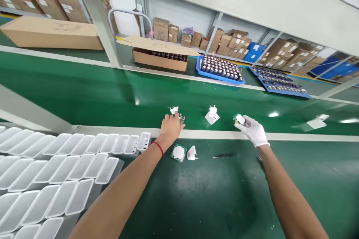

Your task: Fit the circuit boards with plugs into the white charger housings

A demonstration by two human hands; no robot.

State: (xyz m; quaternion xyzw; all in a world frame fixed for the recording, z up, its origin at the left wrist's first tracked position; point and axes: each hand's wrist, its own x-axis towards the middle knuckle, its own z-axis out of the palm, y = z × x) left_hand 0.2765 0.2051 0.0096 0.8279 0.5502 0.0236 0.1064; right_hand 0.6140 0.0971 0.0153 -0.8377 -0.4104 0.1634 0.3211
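Note:
My left hand (pixel 170 125), bare and with a red cord at the wrist, has its fingers closed on a small circuit board (pixel 182 119) on the green belt. A white plug piece (pixel 174 110) lies just beyond those fingertips. In a white glove, my right hand (pixel 251 128) pinches another circuit board (pixel 239 119) that carries a white round pad. Between the hands, a white plug part (pixel 212 115) rests on the belt. Nearer to me on the bench lie a green circuit board with a white disc (pixel 178 152) and a white two-pin plug (pixel 192 153) beside it.
Rows of white plastic housings (pixel 81 168) fill the bench's left side. Tweezers (pixel 224 155) lie in front of me. Across the belt stand an open carton (pixel 159 58), a blue tray of dark parts (pixel 221 69) and blue boards (pixel 279 82). More white parts (pixel 318 122) sit at right.

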